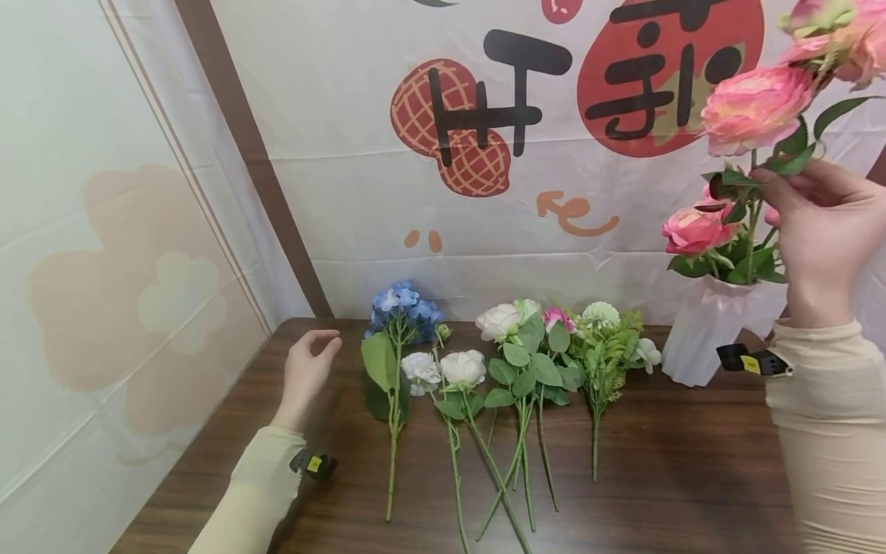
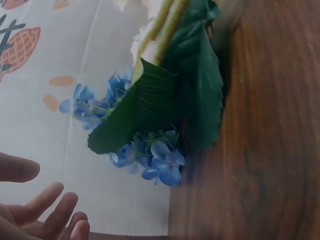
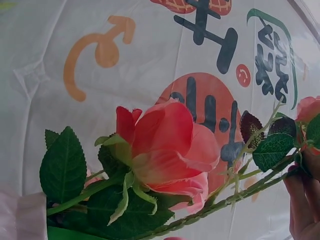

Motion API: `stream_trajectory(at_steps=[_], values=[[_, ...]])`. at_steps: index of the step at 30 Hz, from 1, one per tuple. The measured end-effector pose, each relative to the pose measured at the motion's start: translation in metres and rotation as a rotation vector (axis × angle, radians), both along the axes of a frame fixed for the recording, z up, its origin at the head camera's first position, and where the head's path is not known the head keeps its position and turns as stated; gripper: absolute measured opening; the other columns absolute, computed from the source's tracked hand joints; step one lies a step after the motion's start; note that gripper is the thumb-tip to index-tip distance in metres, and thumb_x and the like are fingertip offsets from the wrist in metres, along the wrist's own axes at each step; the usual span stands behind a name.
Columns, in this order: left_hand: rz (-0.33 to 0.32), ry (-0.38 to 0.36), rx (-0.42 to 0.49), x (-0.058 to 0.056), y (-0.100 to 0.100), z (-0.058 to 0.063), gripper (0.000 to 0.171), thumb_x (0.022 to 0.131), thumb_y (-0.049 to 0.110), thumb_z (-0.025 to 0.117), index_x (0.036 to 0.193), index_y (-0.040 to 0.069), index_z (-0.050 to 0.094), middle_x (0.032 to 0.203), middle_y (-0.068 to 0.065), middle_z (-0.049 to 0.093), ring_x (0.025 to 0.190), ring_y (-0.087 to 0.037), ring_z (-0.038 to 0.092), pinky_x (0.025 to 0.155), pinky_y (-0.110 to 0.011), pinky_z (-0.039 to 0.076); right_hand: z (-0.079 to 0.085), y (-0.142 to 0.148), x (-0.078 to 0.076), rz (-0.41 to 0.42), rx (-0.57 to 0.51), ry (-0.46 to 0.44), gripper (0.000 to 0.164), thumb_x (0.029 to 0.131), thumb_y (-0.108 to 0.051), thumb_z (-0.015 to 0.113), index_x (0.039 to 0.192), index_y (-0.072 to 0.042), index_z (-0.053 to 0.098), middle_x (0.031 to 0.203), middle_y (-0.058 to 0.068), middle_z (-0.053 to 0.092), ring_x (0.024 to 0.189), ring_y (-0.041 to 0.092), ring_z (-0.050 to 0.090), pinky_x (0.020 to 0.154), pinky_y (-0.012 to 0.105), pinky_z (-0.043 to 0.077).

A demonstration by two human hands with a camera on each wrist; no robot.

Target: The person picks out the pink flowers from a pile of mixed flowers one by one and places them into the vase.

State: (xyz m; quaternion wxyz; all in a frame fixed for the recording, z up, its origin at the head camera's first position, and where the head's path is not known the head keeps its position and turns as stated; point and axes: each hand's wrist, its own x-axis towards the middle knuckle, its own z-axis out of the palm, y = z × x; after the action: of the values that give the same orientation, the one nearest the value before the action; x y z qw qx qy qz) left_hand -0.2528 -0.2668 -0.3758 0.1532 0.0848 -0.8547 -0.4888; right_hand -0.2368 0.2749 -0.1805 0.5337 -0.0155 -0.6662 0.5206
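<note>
My right hand [image 1: 824, 223] pinches the stem of a tall pink rose spray [image 1: 757, 108] at the upper right. Its stem runs down among other pink roses [image 1: 695, 229] in a white pleated vase [image 1: 706, 331]. In the right wrist view the fingertips [image 3: 299, 200] meet the green stem [image 3: 250, 187] at the right edge, beyond a coral-pink bloom [image 3: 172, 145]. Over the table's left side, my left hand [image 1: 308, 373] is relaxed and holds nothing. A blue hydrangea [image 1: 401, 308] lies nearest to it, with large green leaves [image 2: 135, 110] in the left wrist view.
On the brown wooden table [image 1: 657, 477] lie white roses [image 1: 462, 369], a leafy white-rose stem [image 1: 498, 322] and a green filler spray [image 1: 598, 362], several stems crossing. A printed cloth [image 1: 332, 192] hangs behind, with another sheet [image 1: 124, 269] at the left.
</note>
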Motion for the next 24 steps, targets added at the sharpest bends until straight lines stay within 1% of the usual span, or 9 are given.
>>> stream_trajectory(at_steps=[4, 6, 12, 15, 19, 24], values=[[0.002, -0.021, -0.038, 0.002, -0.003, -0.002, 0.036, 0.096, 0.029, 0.053, 0.123, 0.007, 0.058, 0.135, -0.017, 0.053, 0.128, -0.033, 0.044, 0.102, -0.049, 0.035, 0.0, 0.002, -0.001, 0.024, -0.054, -0.003, 0.023, 0.076, -0.018, 0.079, 0.096, -0.01, 0.076, 0.073, -0.017, 0.068, 0.058, -0.005, 0.061, 0.054, 0.005, 0.045], [0.0, -0.023, -0.052, 0.003, -0.004, -0.003, 0.035, 0.096, 0.028, 0.053, 0.123, 0.006, 0.058, 0.134, -0.018, 0.054, 0.127, -0.033, 0.045, 0.101, -0.049, 0.036, -0.002, 0.003, -0.003, 0.014, -0.058, -0.011, 0.021, 0.076, -0.018, 0.079, 0.096, -0.011, 0.076, 0.072, -0.018, 0.067, 0.058, -0.005, 0.061, 0.054, 0.005, 0.045], [0.002, -0.019, -0.079, 0.002, -0.004, -0.004, 0.035, 0.096, 0.029, 0.053, 0.122, 0.007, 0.059, 0.133, -0.017, 0.055, 0.126, -0.033, 0.047, 0.1, -0.048, 0.036, -0.014, 0.008, -0.007, -0.085, 0.012, -0.029, 0.019, 0.077, -0.021, 0.078, 0.094, -0.012, 0.077, 0.067, -0.026, 0.061, 0.057, -0.01, 0.057, 0.061, 0.006, 0.044], [-0.005, -0.011, -0.099, 0.001, -0.004, -0.007, 0.035, 0.096, 0.029, 0.053, 0.122, 0.007, 0.059, 0.134, -0.018, 0.054, 0.126, -0.034, 0.046, 0.101, -0.05, 0.036, -0.019, 0.011, -0.009, -0.108, 0.04, -0.029, 0.018, 0.077, -0.022, 0.078, 0.092, -0.012, 0.077, 0.067, -0.028, 0.06, 0.058, -0.011, 0.056, 0.062, 0.007, 0.043], [-0.012, 0.011, -0.155, 0.0, -0.005, -0.012, 0.033, 0.096, 0.027, 0.053, 0.122, 0.006, 0.059, 0.134, -0.02, 0.053, 0.127, -0.037, 0.045, 0.103, -0.052, 0.034, -0.027, 0.016, -0.014, -0.145, 0.079, -0.045, 0.02, 0.077, -0.024, 0.078, 0.092, -0.011, 0.077, 0.067, -0.031, 0.057, 0.059, -0.013, 0.055, 0.063, 0.006, 0.042], [-0.017, 0.046, -0.212, 0.001, -0.004, -0.017, 0.033, 0.095, 0.024, 0.054, 0.121, 0.004, 0.059, 0.128, -0.022, 0.055, 0.122, -0.039, 0.048, 0.1, -0.052, 0.036, -0.036, 0.022, -0.015, -0.167, 0.101, -0.068, 0.021, 0.078, -0.025, 0.076, 0.094, -0.012, 0.077, 0.068, -0.03, 0.057, 0.062, -0.014, 0.056, 0.064, 0.003, 0.044]])
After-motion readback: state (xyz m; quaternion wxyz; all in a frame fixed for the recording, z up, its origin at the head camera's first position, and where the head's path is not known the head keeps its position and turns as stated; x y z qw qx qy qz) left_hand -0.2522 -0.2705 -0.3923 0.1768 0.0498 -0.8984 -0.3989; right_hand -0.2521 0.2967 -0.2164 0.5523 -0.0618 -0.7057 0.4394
